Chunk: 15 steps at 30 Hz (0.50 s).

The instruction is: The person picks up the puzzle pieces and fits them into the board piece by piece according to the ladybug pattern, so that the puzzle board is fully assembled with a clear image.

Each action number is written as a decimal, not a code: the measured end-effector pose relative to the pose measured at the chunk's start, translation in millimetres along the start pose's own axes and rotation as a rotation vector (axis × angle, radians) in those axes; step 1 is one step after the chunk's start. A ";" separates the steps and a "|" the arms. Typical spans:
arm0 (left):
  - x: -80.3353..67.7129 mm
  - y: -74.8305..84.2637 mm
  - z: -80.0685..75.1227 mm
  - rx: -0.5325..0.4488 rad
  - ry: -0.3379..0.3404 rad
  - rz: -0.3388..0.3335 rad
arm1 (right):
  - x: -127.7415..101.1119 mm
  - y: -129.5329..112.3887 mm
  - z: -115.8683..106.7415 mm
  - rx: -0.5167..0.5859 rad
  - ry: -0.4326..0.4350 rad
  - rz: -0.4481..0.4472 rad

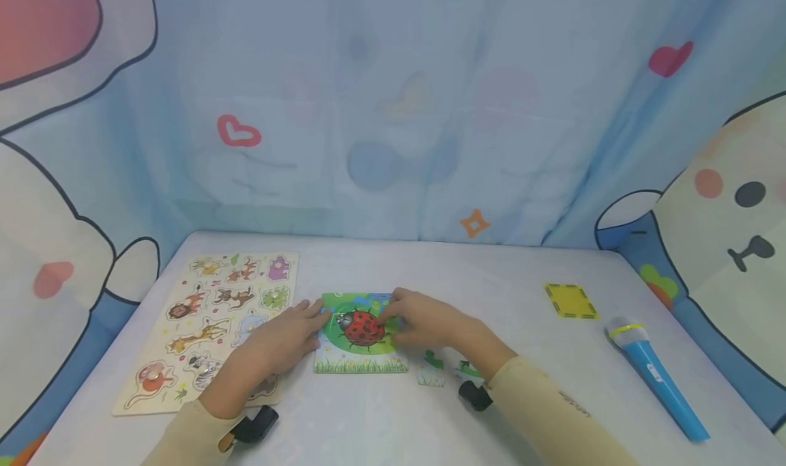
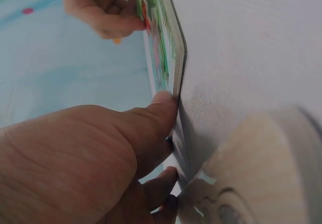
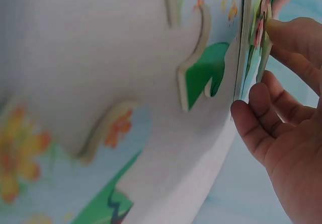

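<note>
A ladybug jigsaw puzzle (image 1: 362,329) lies flat, showing a red beetle on a green oval. At its left edge, my left hand (image 1: 282,338) rests its fingertips, the thumb (image 2: 162,99) touching the board's rim. Over the puzzle's right side, my right hand (image 1: 424,319) pinches a thin puzzle piece (image 3: 265,58) with red and green on it. That piece is tilted against the picture, and the hand partly hides it. Loose pieces lie right of the board: one with a green shape and grass (image 1: 431,377), another (image 1: 468,369) beside the right wrist.
A wooden animal peg board (image 1: 184,288) lies on the left, partly under my left forearm. On the right are a yellow square frame (image 1: 571,301) and a blue toy microphone (image 1: 663,384). A printed curtain (image 1: 368,77) hangs behind the white table (image 1: 522,268).
</note>
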<state>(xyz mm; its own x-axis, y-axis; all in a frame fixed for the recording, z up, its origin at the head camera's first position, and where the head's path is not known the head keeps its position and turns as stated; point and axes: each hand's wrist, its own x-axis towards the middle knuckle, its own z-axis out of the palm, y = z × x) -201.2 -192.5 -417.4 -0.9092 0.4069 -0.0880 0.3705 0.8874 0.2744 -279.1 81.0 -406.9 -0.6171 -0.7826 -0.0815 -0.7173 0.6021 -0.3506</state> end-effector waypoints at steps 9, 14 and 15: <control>-1.1 2.4 -2.4 -0.004 -0.002 -0.010 | 5.6 -5.7 -0.9 -0.025 -0.014 0.012; -0.7 2.7 -1.5 -0.009 -0.006 -0.029 | 7.9 -4.9 1.4 -0.013 -0.026 0.029; -0.4 2.6 -1.1 -0.009 -0.006 -0.033 | 8.1 -4.7 1.6 -0.009 -0.028 0.034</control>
<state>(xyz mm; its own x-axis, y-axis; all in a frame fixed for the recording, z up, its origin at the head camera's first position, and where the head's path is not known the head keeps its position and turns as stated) -200.0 -190.6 -415.6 -0.9196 0.3791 -0.1030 0.3390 0.8983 0.2796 -280.2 71.6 -407.4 -0.6322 -0.7656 -0.1192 -0.6988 0.6298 -0.3392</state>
